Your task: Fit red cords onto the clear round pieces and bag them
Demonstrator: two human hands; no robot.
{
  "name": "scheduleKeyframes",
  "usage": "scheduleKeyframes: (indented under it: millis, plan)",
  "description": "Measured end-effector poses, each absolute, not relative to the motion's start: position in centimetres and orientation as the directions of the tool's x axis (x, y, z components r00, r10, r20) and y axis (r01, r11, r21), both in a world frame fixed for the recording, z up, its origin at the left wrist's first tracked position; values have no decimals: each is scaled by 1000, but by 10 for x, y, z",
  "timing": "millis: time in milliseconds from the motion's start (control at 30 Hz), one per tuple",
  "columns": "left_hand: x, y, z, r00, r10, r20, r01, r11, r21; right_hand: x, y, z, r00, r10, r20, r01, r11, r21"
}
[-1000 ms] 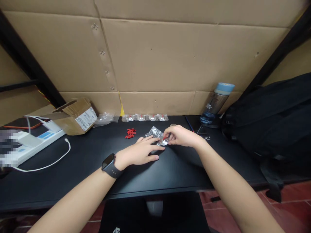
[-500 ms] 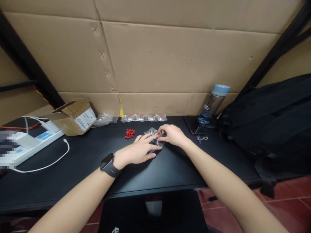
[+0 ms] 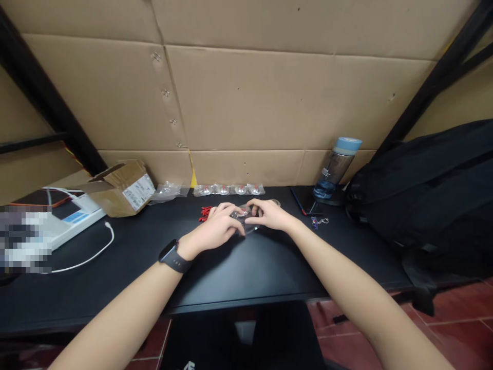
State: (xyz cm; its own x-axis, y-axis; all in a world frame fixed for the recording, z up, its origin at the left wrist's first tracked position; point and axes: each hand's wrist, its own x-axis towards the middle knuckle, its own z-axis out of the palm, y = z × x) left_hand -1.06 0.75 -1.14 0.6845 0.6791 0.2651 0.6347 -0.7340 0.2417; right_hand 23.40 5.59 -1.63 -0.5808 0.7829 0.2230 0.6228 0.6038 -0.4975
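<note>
A clear plastic bag (image 3: 251,229) with a bit of red in it lies on the black desk between my two hands. My left hand (image 3: 215,226), with a dark watch on its wrist, curls its fingers on the bag's left side. From the right, my right hand (image 3: 270,214) bends thumb and fingers around the bag and grips it. The fingers partly cover what is inside. Small red pieces (image 3: 204,213) lie just behind my left hand, which partly hides them. Several round silvery items in clear wrappers (image 3: 231,190) form a row along the cardboard wall.
An opened cardboard box (image 3: 121,192) and an empty-looking clear bag (image 3: 167,191) stand at the back left, near a white power strip (image 3: 79,218) and cable. A water bottle (image 3: 336,169), dark phone-like slab (image 3: 304,199), keychain (image 3: 316,222) and black backpack (image 3: 431,205) occupy the right.
My left hand has drawn back slightly to the left, its fingers going from stretched out to curled, and now overlaps the red pieces. My right hand stays at the bag. The view has shifted slightly.
</note>
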Motion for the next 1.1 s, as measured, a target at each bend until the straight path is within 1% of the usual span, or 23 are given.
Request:
scheduleKeyframes:
  millis: [33, 100, 200, 300, 400, 500, 667, 733, 833, 900, 1000, 1100]
  plan:
    - [-11, 9, -11, 654, 697, 295, 652, -717, 248, 240, 56, -14, -612, 765, 201, 576, 605, -550]
    - [-11, 13, -11, 575, 738, 352, 698, -667, 259, 251, 57, -10, -622, 758, 195, 536, 595, -600]
    - [-11, 16, -14, 503, 780, 372, 761, -604, 237, 257, 61, -12, -598, 766, 235, 551, 606, -573]
    - [-11, 18, -18, 502, 793, 345, 785, -585, 203, 251, 64, -18, -593, 756, 277, 560, 634, -533]
    - [-10, 21, -21, 488, 802, 344, 791, -573, 214, 243, 65, -22, -626, 712, 319, 515, 684, -517]
    - [-10, 22, -20, 447, 829, 337, 797, -540, 270, 243, 64, -22, -646, 687, 332, 479, 704, -524]
    - [-12, 21, -13, 380, 862, 335, 789, -491, 370, 250, 63, -16, -601, 727, 332, 508, 668, -544]
    - [-11, 22, -12, 344, 883, 319, 788, -457, 414, 249, 63, -15, -575, 754, 319, 524, 638, -564]
    - [-4, 26, -16, 257, 921, 293, 804, -372, 465, 241, 65, -19, -486, 822, 297, 600, 561, -570]
    - [1, 28, -20, 196, 927, 319, 839, -327, 435, 235, 68, -26, -447, 841, 305, 640, 539, -547]
    - [8, 28, -25, 172, 913, 370, 903, -296, 312, 225, 73, -38, -442, 831, 338, 681, 556, -477]
    - [11, 25, -28, 190, 913, 360, 945, -270, 186, 221, 76, -46, -414, 833, 368, 739, 544, -398]
